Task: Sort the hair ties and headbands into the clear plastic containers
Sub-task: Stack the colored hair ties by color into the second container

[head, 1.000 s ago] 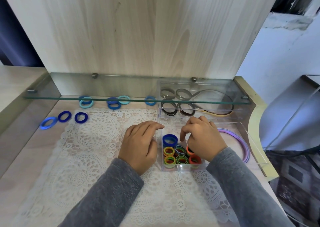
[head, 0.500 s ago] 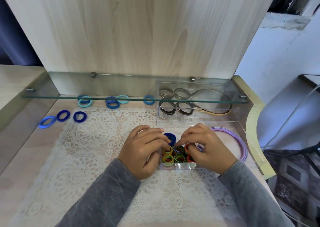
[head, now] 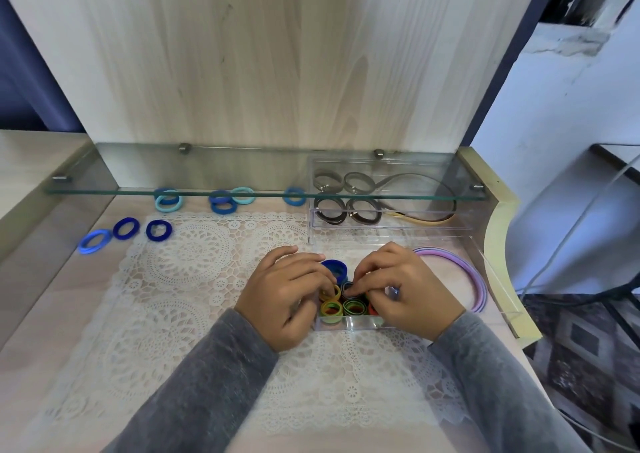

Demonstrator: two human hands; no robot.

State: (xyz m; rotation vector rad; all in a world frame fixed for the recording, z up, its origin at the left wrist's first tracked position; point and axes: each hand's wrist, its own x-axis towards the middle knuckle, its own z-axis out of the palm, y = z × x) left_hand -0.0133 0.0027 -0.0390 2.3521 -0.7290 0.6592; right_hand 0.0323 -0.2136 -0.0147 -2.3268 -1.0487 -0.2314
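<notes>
A small clear container (head: pixel 360 323) on the lace mat holds several colourful hair ties standing on edge, with a dark blue hair tie (head: pixel 335 266) at its far end. My left hand (head: pixel 285 295) curls its fingertips over a yellow hair tie (head: pixel 329 292) at the container's left side. My right hand (head: pixel 407 295) pinches a dark blue-green hair tie (head: pixel 347 287) between thumb and forefinger inside the container. Pink-purple headbands (head: pixel 467 274) lie just right of my right hand.
Loose blue hair ties (head: pixel 126 228) lie at far left, with more blue and teal ones (head: pixel 223 204) under the glass shelf (head: pixel 104 189). A long clear box (head: pixel 398 225) at the back holds brown ties and a dark headband. The desk edge (head: pixel 498 255) curves at right.
My hands have closed in over the small container. The right fingers went from its top edge down into the ties, and the left hand slid right onto the yellow tie.
</notes>
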